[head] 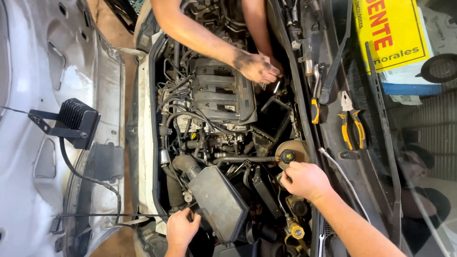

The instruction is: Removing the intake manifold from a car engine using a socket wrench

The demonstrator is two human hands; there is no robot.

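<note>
White raised car bonnet (43,119) fills the left side, a black finned work lamp (76,121) clipped on its underside, cable trailing down. Open engine bay next to it: grey ribbed metal intake manifold (221,93) up top, black plastic air filter box (219,202) lower centre, sitting at a tilt.

Yellow printed cardboard sign (392,33) lies behind the windscreen, top right. On the cowl just right of the bay: yellow-handled pliers (352,126) and a yellow-and-black handled screwdriver (315,107), side by side, near but not touching.

Beige round fluid reservoir with a black cap (288,155) sits right of centre in the bay.

Right hand (304,180) is just below that cap, fingers curled in loosely; fingertips close to the reservoir rim, can't tell whether it grips anything. Left hand (182,228) is at the lower left corner of the air filter box, fingers bent against its edge, touching it, no clear full grip.

Another person's grimy hand (257,66) reaches in from the top, fingers bunched by the manifold's right end.
</note>
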